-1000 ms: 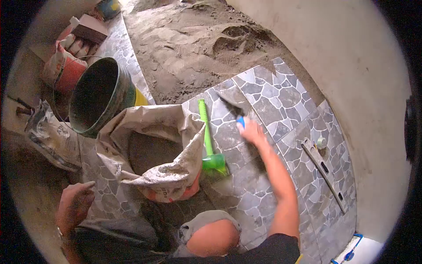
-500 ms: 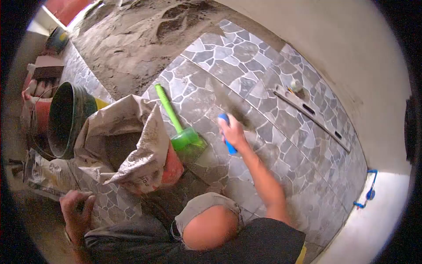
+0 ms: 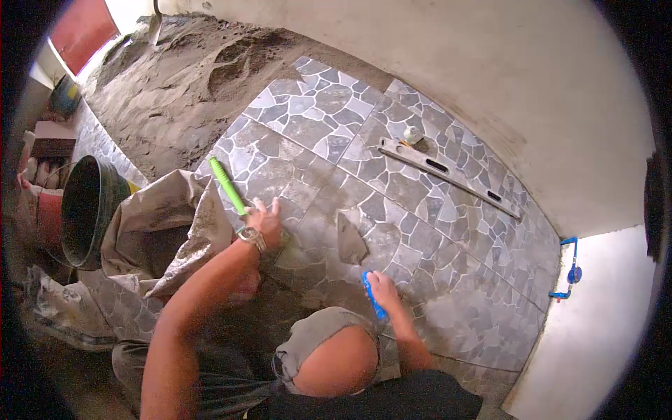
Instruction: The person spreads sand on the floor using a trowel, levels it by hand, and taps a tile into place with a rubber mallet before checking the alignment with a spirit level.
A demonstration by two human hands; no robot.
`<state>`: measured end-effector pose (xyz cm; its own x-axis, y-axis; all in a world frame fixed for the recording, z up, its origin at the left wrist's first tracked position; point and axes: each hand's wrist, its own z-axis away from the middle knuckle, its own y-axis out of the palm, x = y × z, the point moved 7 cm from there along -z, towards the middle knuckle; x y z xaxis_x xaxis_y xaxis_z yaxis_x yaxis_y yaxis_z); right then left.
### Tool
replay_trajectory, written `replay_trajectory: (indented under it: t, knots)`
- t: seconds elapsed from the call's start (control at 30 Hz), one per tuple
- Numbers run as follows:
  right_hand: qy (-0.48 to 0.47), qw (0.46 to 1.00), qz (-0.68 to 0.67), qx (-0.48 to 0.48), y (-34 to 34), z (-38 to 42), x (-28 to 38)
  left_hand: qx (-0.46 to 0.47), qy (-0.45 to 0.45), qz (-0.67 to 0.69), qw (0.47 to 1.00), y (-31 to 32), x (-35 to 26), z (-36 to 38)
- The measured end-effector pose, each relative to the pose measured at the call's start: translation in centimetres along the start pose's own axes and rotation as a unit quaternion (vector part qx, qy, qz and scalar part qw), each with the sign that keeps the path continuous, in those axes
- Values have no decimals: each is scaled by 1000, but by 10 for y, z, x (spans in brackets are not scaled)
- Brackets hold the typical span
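My right hand (image 3: 383, 292) is wrapped round the blue handle of a trowel (image 3: 352, 239), whose grey pointed blade lies close over the stone-patterned floor tiles (image 3: 399, 192). My left hand (image 3: 264, 222), with a watch on its wrist, reaches over a green mallet (image 3: 225, 183) with its fingers spread. The mallet's handle slants up and left from the hand, while its head is hidden beneath the hand and wrist. Just left of that forearm stands an open, dusty sack (image 3: 164, 234) with grey material inside.
A spirit level (image 3: 458, 183) lies on the tiles by the wall, with a small white round object (image 3: 413, 135) near its end. Loose sand (image 3: 168, 98) covers the far floor. A dark bucket (image 3: 91, 210) lies left of the sack. Blue piping (image 3: 574, 273) runs along the right wall.
My left hand has come from the lower left across the sack to the green mallet. My right hand has drawn the trowel back toward my body, and the view has shifted.
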<state>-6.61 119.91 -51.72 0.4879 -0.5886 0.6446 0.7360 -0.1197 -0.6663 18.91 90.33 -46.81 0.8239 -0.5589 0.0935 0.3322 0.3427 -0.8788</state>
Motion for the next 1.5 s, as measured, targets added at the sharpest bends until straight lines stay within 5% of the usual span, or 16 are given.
replay_trajectory:
  t: [0.07,0.1,0.27,0.47,0.53,0.6,0.7,0.73,0.77,0.83,0.87,1.0,1.13,1.23,1.47,1.5]
  knots:
    - [29,998,44,33,-14,10,13,56,-25,-50,997,20,11,-21]
    - [18,995,85,46,-17,11,16,21,-123,-14,992,98,33,-67]
    - [-57,996,67,-35,-58,-11,97,-16,-138,176,975,50,28,-32]
    - [-281,945,103,-132,-87,-78,198,-126,109,362,917,-117,-40,45]
    - [-327,925,160,-107,-101,-89,238,-120,258,484,828,-174,-69,68]
    - [-390,885,210,-146,-107,-106,245,39,323,570,754,-217,-88,80]
    - [-356,933,-24,-41,-109,-133,204,89,424,694,575,-226,-110,51]
    - [-328,938,-111,-21,-109,-138,190,117,350,722,586,-215,-105,28]
    - [-297,953,-13,-67,-110,-152,161,147,276,744,591,-205,-97,3]
    - [-187,971,84,-125,-121,-154,141,48,228,719,654,-154,-73,-91]
    - [-110,981,82,-136,-126,-144,147,-111,175,556,805,-123,-48,-142]
    - [-25,999,-37,-9,-97,-183,130,-75,90,145,983,-62,-38,-185]
    - [-25,979,-198,33,-68,-212,150,-35,84,73,993,-68,-34,-205]
    - [16,991,-127,35,-64,-240,168,-40,92,67,993,-67,-32,-209]
    - [-105,989,53,-90,-25,-288,150,-37,85,70,993,-71,-33,-208]
    - [-58,996,63,-30,-15,-298,137,-37,84,76,993,-71,-33,-208]
